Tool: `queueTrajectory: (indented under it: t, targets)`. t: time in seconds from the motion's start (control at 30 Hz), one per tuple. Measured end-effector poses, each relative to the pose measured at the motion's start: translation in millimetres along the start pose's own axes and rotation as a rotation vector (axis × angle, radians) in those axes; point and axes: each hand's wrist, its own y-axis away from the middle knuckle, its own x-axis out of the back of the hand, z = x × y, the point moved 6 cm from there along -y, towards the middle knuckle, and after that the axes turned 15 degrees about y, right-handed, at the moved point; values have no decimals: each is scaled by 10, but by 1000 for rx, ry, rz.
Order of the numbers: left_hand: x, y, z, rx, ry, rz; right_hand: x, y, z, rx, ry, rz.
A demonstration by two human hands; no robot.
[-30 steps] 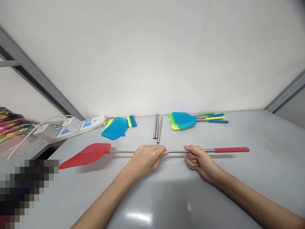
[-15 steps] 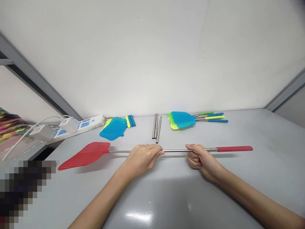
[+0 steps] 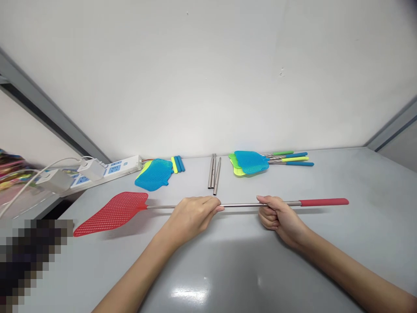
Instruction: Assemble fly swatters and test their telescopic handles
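A red fly swatter [image 3: 117, 211] is held level above the grey table, its mesh head at the left and its red grip at the right end of a long metal rod. My left hand [image 3: 195, 214] is closed around the rod, left of the middle and nearer the head. Closer to the red grip, my right hand [image 3: 273, 214] also closes on the rod, with the thumb along it. The part of the rod under each hand is hidden.
Behind lie blue and yellow swatter heads [image 3: 154, 174], short blue and yellow grips [image 3: 178, 164], metal rods [image 3: 214, 174], and several swatters [image 3: 252, 163]. A white power strip [image 3: 120, 167] with plugs and cables sits at the left, beside the wall [image 3: 208, 87].
My hands have moved slightly apart along the red swatter's rod. The mesh head has shifted a little left and the red grip a little right.
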Motion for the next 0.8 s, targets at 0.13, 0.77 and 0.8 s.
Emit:
queueTrajectory:
  t: [0.13, 0.77, 0.8]
  targets:
    - [13, 5, -19, -7, -8, -4, 23, -4, -12, 12, 23, 10]
    - [86, 76, -188, 6, -22, 37, 257, -16, -64, 86, 28, 81]
    - [93, 77, -190, 9, -19, 37, 265, -14, -65, 91, 27, 81]
